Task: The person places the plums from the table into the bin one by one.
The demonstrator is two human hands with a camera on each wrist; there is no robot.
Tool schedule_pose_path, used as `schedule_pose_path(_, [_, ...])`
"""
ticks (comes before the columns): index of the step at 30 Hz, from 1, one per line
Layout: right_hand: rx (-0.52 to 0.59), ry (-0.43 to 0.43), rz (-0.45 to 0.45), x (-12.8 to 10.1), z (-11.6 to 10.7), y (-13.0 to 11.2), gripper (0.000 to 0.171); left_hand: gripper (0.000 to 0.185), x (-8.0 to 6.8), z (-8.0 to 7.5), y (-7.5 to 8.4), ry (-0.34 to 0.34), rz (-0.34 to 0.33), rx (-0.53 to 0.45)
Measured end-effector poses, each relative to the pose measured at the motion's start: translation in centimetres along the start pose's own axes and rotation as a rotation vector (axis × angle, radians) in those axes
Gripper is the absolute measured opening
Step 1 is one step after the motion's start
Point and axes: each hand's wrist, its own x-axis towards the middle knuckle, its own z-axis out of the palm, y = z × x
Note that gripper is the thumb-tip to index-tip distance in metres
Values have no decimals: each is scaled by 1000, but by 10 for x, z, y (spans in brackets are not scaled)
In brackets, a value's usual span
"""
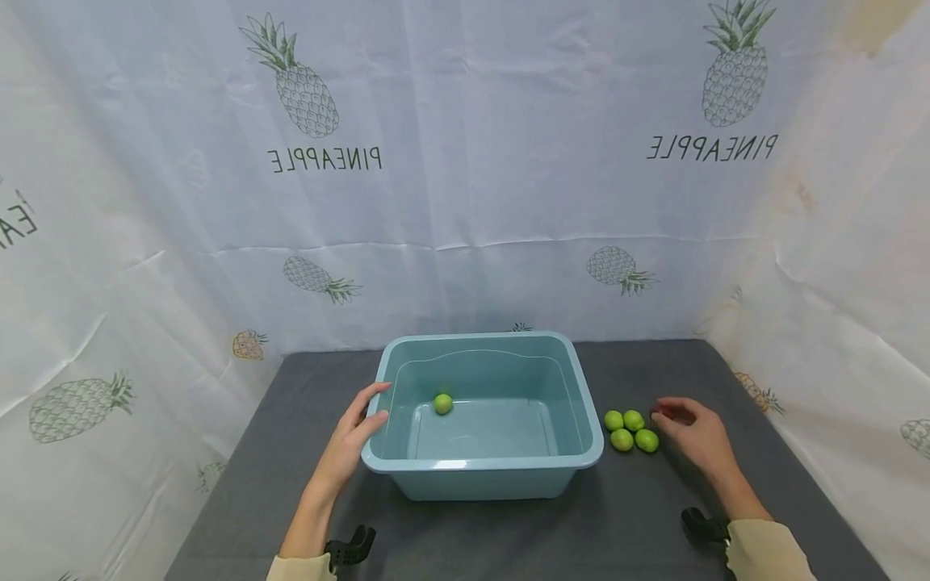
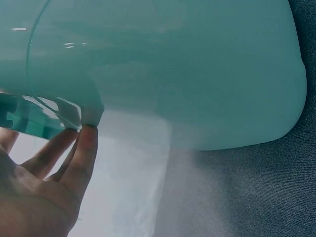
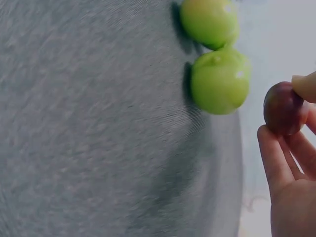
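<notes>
A light blue plastic basin (image 1: 479,466) stands in the middle of the table. My left hand (image 1: 349,445) holds its left rim; in the left wrist view the fingertips (image 2: 89,140) touch the underside of that rim. One small round green fruit (image 1: 443,404) lies inside, toward the left. To the right of the basin, several more green fruits (image 1: 622,440) sit close together. Just right of them, my right hand (image 1: 699,442) pinches a small dark red, plum-like fruit (image 3: 282,109) between thumb and fingers. It shows apart from the green ones in the right wrist view.
Dark grey cloth covers the table (image 1: 501,537). A white curtain (image 1: 479,177) printed with pineapples hangs behind the table and along both sides. Black straps (image 1: 352,549) sit on both wrists.
</notes>
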Motion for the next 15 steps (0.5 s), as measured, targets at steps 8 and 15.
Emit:
schedule_pose_path(8, [66,9,-70,1,-7,-14,48,45,0,0,1,-3,7,5])
schedule_pose_path(15, [95,4,-71,1,-10,-26,47,45,-1,-1,1,-9,6,-16])
